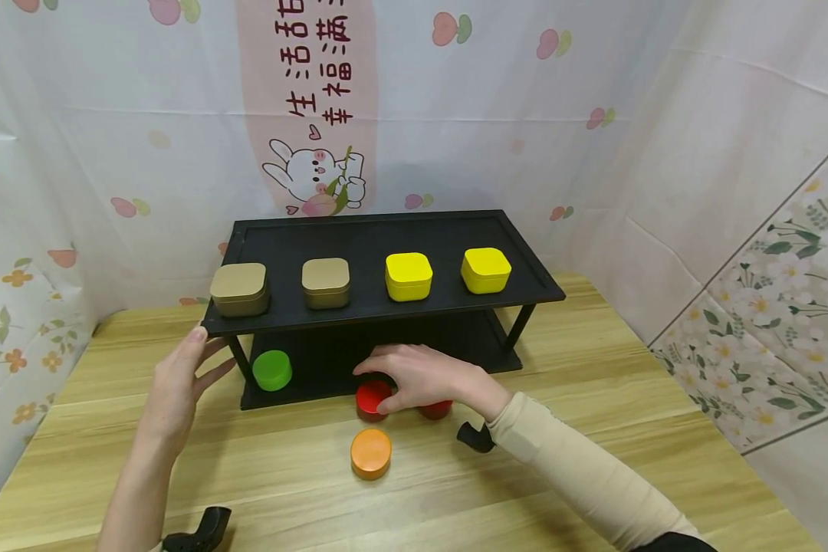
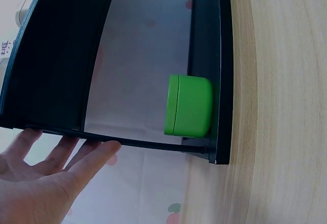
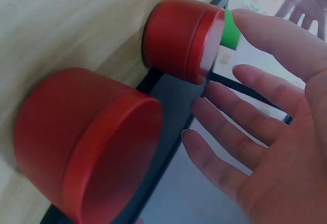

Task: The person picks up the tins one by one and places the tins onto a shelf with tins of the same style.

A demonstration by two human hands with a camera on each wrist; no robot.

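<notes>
My left hand point(image 1: 175, 387) is at the left end of a black two-tier shelf point(image 1: 369, 236), its fingertips touching the end of the upper tier. A round green lidded jar point(image 1: 272, 370) stands on the lower tier beside that hand. My right hand point(image 1: 424, 376) hovers with spread fingers over a round red jar point(image 1: 370, 400) at the shelf's front edge. In the right wrist view the thumb comes close to this jar's lid, and nothing lies between the fingers. A second red jar point(image 1: 435, 410) is partly hidden under the right hand. An orange jar point(image 1: 370, 452) stands nearer on the table.
Two tan square tins point(image 1: 326, 282) and two yellow square tins point(image 1: 409, 276) stand along the shelf's upper tier. The wooden table point(image 1: 303, 506) reaches a patterned cloth point(image 1: 490, 100) behind and a wall at right. Black pieces of the wrist gear point(image 1: 476, 437) show near both forearms.
</notes>
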